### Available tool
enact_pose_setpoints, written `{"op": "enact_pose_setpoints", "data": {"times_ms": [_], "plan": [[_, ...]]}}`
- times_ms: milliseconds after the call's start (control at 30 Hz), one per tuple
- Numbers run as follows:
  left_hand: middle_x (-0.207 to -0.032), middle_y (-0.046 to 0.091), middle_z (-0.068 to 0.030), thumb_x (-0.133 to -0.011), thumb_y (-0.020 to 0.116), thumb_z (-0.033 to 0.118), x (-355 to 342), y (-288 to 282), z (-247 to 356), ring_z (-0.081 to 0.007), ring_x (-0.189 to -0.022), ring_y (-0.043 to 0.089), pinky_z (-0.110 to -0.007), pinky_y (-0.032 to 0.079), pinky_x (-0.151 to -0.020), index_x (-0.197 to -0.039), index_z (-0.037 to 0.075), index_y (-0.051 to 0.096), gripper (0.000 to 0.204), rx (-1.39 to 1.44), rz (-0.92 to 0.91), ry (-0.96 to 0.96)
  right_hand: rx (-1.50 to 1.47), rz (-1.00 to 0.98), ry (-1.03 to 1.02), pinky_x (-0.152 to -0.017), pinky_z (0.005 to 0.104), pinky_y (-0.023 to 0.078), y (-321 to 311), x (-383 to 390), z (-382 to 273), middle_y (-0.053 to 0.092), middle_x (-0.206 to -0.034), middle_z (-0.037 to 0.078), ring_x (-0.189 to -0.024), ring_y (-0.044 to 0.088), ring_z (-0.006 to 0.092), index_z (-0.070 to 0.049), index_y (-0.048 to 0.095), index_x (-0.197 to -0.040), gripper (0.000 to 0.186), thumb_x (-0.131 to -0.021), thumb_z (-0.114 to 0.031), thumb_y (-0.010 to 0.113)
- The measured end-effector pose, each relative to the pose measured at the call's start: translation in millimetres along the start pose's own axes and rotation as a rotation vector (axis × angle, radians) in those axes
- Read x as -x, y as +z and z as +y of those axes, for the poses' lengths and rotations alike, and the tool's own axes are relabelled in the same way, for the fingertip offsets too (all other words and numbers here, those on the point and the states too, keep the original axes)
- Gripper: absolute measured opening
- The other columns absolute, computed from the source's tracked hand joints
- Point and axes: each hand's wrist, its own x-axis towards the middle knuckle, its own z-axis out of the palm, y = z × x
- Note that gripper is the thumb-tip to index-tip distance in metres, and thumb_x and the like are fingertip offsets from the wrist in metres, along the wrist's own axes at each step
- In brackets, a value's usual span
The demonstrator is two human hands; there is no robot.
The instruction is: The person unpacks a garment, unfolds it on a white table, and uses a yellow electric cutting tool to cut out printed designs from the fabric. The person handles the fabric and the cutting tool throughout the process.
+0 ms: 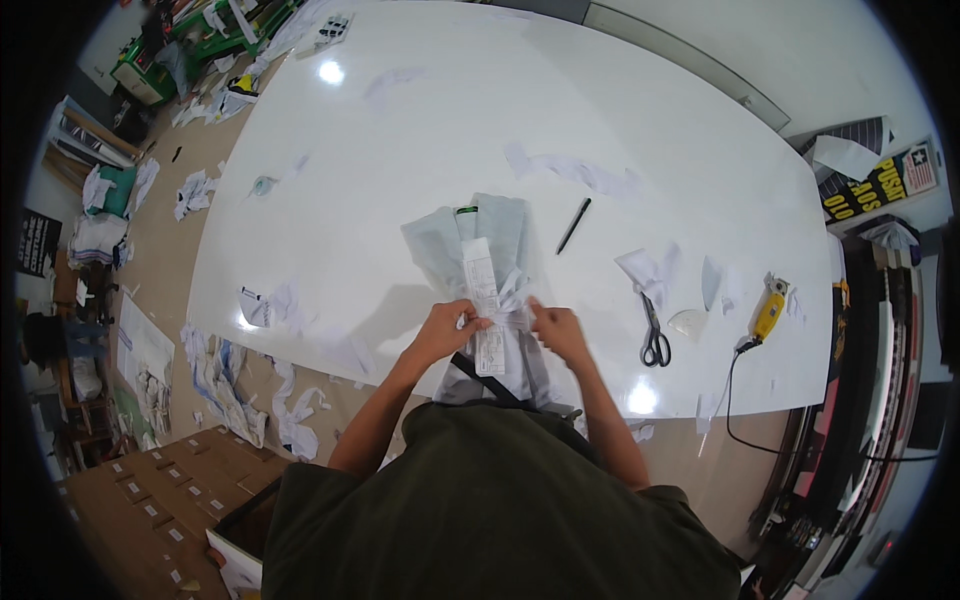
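Note:
A bundle of pale grey folded fabric [508, 232] lies on the table in front of me, gathered in at its middle. A long white paper slip [478, 272] with print lies along its top. Around the narrow part runs a white cloth strip [514, 298], bunched where it crosses itself. My left hand [448, 330] is closed at the bundle's left side, a bit of white showing between its fingers. On the right side, my right hand [558, 330] pinches the strip; its fingertips are slightly blurred. A black band [490, 380] crosses the bundle's near end.
The white table [420, 130] carries a black pen [574, 226], black-handled scissors [653, 335], a yellow corded power tool [769, 310] and a tape roll [263, 186]. White scraps [640, 268] lie about. Brown cartons [150, 500] stand at the lower left; cloth pieces litter the floor.

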Motion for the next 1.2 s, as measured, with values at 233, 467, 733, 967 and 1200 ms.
{"op": "enact_pose_setpoints", "data": {"times_ms": [233, 467, 733, 967, 1200], "plan": [[-0.071, 0.065, -0.0117, -0.088, 0.082, 0.027, -7, -4, 6, -0.0188, -0.065, 0.058, -0.035, 0.048, -0.064, -0.083, -0.001, 0.066, 0.032, -0.029, -0.062, -0.009, -0.226, 0.149, -0.333, -0.058, 0.0375, 0.050, 34, 5, -28, 0.069, -0.082, 0.016, -0.062, 0.063, 0.0211, 0.001, 0.060, -0.088, 0.034, -0.102, -0.029, 0.065], [-0.070, 0.064, -0.0114, -0.086, 0.084, 0.028, -8, -16, 3, -0.0176, -0.065, 0.058, -0.035, 0.048, -0.064, -0.081, -0.001, 0.064, 0.036, 0.027, -0.104, 0.000, -1.006, -0.193, -0.076, -0.053, 0.0291, 0.047, 39, 5, -20, 0.063, -0.088, 0.006, -0.063, 0.053, 0.0116, -0.011, 0.045, -0.094, 0.021, -0.107, -0.020, 0.058], [-0.073, 0.064, -0.0066, -0.089, 0.081, 0.026, -10, -19, 3, -0.0146, -0.067, 0.056, -0.032, 0.047, -0.065, -0.081, 0.000, 0.065, 0.032, 0.050, -0.117, 0.025, -0.857, -0.121, -0.212, -0.058, 0.0295, 0.047, 52, 8, -5, 0.056, -0.080, 0.003, -0.064, 0.053, 0.0111, -0.011, 0.047, -0.097, 0.016, -0.108, -0.018, 0.055], [-0.074, 0.052, 0.0033, -0.098, 0.071, 0.024, -25, -37, 41, -0.0064, -0.060, 0.047, -0.025, 0.040, -0.056, -0.090, 0.004, 0.059, 0.024, 0.608, -0.023, -0.192, -0.179, -0.105, -0.457, -0.067, 0.0446, 0.048, 41, 34, -36, 0.062, -0.080, 0.024, -0.070, 0.062, 0.0356, 0.006, 0.052, -0.114, 0.028, -0.103, -0.018, 0.061], [-0.083, 0.057, -0.0018, -0.098, 0.069, 0.021, -52, 3, 99, -0.0094, -0.067, 0.053, -0.028, 0.045, -0.061, -0.101, 0.002, 0.059, 0.021, 0.264, -0.070, -0.046, -0.277, 0.050, -0.543, -0.065, 0.0393, 0.048, 64, 18, -15, 0.068, -0.079, 0.021, -0.065, 0.061, 0.0243, 0.005, 0.068, -0.113, 0.027, -0.098, -0.018, 0.068]]}}
